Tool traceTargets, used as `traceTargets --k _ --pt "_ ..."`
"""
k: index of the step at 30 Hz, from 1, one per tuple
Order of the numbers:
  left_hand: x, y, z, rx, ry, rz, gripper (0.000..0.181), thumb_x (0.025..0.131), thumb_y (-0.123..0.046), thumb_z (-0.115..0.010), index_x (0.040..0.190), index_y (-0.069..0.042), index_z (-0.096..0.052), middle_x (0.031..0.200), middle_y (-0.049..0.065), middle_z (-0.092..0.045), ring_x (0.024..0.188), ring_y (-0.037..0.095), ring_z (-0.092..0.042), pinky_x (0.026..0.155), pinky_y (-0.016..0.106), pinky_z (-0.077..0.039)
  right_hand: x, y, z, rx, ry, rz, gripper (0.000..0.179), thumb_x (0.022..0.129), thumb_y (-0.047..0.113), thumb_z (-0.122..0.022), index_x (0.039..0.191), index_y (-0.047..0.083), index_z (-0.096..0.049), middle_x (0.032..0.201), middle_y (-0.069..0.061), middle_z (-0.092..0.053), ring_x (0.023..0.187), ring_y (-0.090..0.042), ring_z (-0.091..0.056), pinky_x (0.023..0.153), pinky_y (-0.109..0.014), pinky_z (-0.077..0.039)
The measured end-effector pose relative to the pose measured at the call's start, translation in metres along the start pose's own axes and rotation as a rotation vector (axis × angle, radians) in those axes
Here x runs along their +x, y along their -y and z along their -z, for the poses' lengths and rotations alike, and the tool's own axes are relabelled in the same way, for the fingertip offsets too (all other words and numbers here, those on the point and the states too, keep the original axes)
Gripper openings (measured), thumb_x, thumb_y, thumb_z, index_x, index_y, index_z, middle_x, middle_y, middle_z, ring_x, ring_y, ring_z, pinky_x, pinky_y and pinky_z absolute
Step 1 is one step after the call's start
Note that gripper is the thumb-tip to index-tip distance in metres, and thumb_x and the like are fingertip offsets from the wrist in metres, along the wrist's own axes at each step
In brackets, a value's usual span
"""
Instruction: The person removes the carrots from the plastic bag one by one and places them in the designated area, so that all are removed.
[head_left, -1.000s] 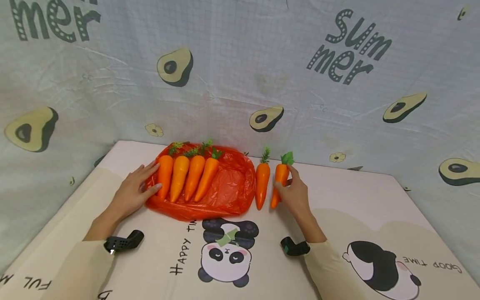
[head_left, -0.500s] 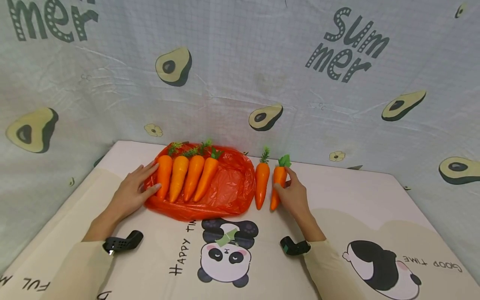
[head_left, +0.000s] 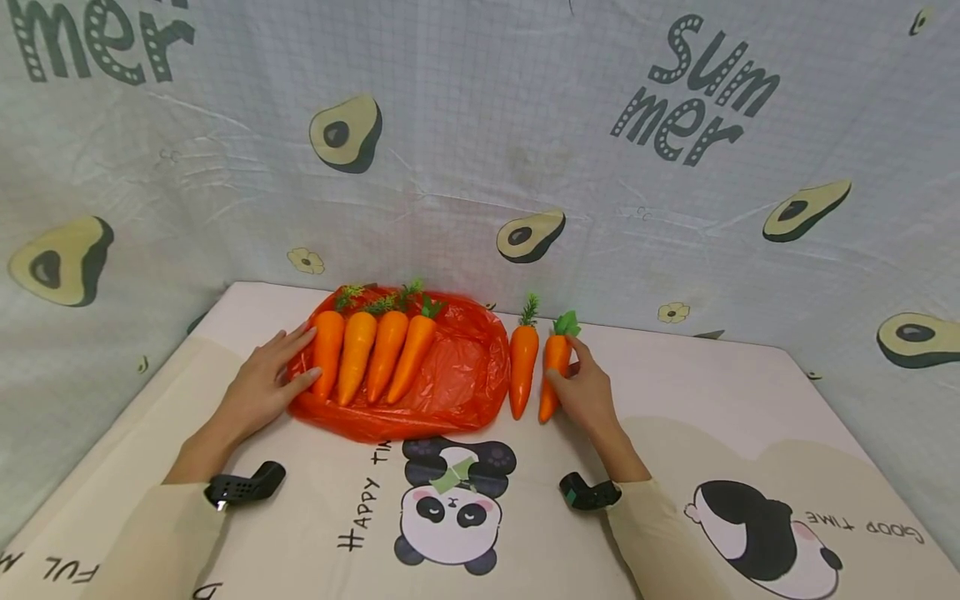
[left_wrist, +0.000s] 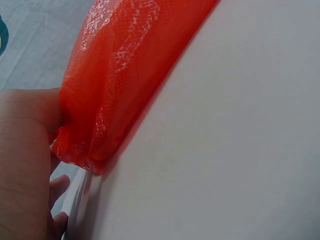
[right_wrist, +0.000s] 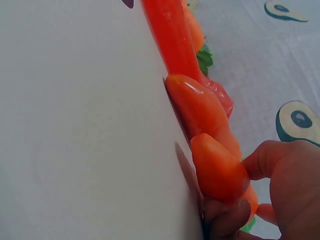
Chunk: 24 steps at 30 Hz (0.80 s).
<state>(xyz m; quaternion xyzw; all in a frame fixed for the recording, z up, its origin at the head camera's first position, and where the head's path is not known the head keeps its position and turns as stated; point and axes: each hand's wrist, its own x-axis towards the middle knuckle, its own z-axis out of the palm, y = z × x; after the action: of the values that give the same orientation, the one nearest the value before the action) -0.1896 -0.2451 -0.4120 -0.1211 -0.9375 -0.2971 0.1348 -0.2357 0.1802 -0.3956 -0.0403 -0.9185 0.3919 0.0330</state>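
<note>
My left hand (head_left: 258, 379) holds the left side of a red plastic bag (head_left: 465, 367), thumb and fingers at its rim beside the leftmost carrot. In the left wrist view part of the thumb is hidden behind the bag wall (left_wrist: 112, 85). Several orange carrots (head_left: 356, 358) with green tops lie side by side in the bag's left half. My right hand (head_left: 588, 387) grips a leafy-topped carrot (head_left: 556, 358) between thumb and fingers, right of the bag. Between that one and the bag lies another carrot (head_left: 523, 367), close to the bag's right edge; the right wrist view shows the gripped carrot (right_wrist: 217, 170) too.
A pale table cover (head_left: 300, 533) printed with pandas and lettering lies under everything. Behind the bag rises a grey-white curtain (head_left: 442, 192) with avocado prints, close to the carrot tops. A black wrist device (head_left: 247, 483) sits on the left wrist, another (head_left: 590, 493) on the right.
The right hand has shifted its carrot slightly left and toward me, closer to the neighbouring carrot. My left hand stays at the bag; the view itself has drifted slightly.
</note>
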Motion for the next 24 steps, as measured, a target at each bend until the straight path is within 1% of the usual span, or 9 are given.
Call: traceTargets --k 5,12,18,24 --pt "0.0001 -0.0003 0.0002 -0.002 0.002 0.002 0.064 0.094 -0.035 -0.058 0.144 -0.001 -0.038 0.150 0.025 -0.030 0.136 0.049 -0.021 0.110 0.064 -0.010 0.0013 -0.0023 -0.0005 -0.006 0.009 -0.001 0.067 0.088 0.024 -0.057 0.149 0.014 -0.031 0.105 -0.015 -0.054 0.085 -0.027 -0.051 0.065 -0.029 -0.050" --pt "-0.0002 -0.0023 0.0017 -0.005 0.010 0.010 0.064 0.094 -0.035 -0.057 0.145 -0.001 -0.037 0.150 0.025 -0.028 0.136 0.048 -0.020 0.110 0.063 -0.009 0.0010 -0.0031 -0.0007 -0.025 0.016 0.020 0.068 0.088 0.024 -0.057 0.149 0.015 -0.031 0.107 -0.016 -0.055 0.088 -0.027 -0.052 0.070 -0.032 -0.054" --pt "0.0003 -0.0023 0.0020 -0.005 0.017 0.019 0.065 0.094 -0.035 -0.057 0.146 -0.002 -0.036 0.151 0.024 -0.028 0.137 0.048 -0.020 0.110 0.064 -0.009 0.0026 -0.0045 -0.0014 -0.038 0.022 0.042 0.067 0.089 0.026 -0.057 0.149 0.013 -0.031 0.107 -0.015 -0.055 0.089 -0.027 -0.052 0.069 -0.032 -0.052" --pt "0.0002 -0.0030 0.0023 -0.007 0.019 0.022 0.065 0.094 -0.034 -0.057 0.146 -0.002 -0.035 0.150 0.025 -0.028 0.137 0.048 -0.019 0.110 0.064 -0.009 0.0019 -0.0039 -0.0009 -0.041 0.023 0.058 0.068 0.089 0.027 -0.059 0.149 0.012 -0.031 0.104 -0.015 -0.056 0.088 -0.027 -0.052 0.068 -0.032 -0.052"
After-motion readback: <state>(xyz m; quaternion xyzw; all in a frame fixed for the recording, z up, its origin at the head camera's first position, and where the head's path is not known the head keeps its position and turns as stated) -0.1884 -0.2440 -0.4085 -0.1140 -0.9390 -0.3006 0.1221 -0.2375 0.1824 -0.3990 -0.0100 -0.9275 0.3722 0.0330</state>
